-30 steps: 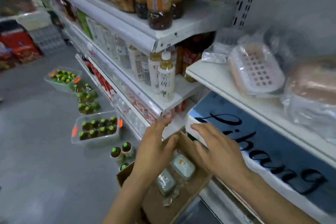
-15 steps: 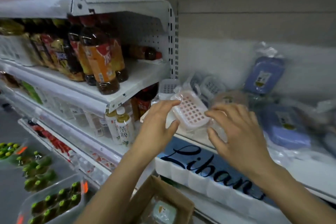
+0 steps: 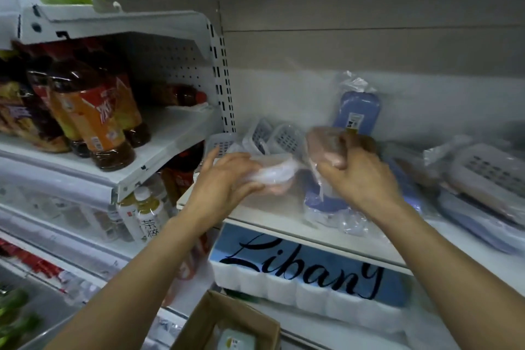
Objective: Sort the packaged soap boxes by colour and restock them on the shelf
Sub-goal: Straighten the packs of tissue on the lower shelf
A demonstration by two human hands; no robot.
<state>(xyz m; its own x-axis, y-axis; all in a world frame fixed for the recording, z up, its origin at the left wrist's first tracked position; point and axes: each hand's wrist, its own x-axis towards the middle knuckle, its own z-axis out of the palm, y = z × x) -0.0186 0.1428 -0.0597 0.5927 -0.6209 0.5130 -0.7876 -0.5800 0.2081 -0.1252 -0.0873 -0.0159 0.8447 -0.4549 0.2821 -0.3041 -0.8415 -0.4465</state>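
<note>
Since half a second ago, closed in from hovering: left hand (image 3: 227, 176) now grips white soap box (image 3: 272, 172), right hand (image 3: 359, 176) grips pink soap box (image 3: 326, 145), both held just above white shelf (image 3: 278, 216). Blue soap box (image 3: 356, 113) upright against back wall. Cardboard carton (image 3: 227, 321) below. Plastic-wrapped, blurred.

Soft, hazy light; motion blur
</note>
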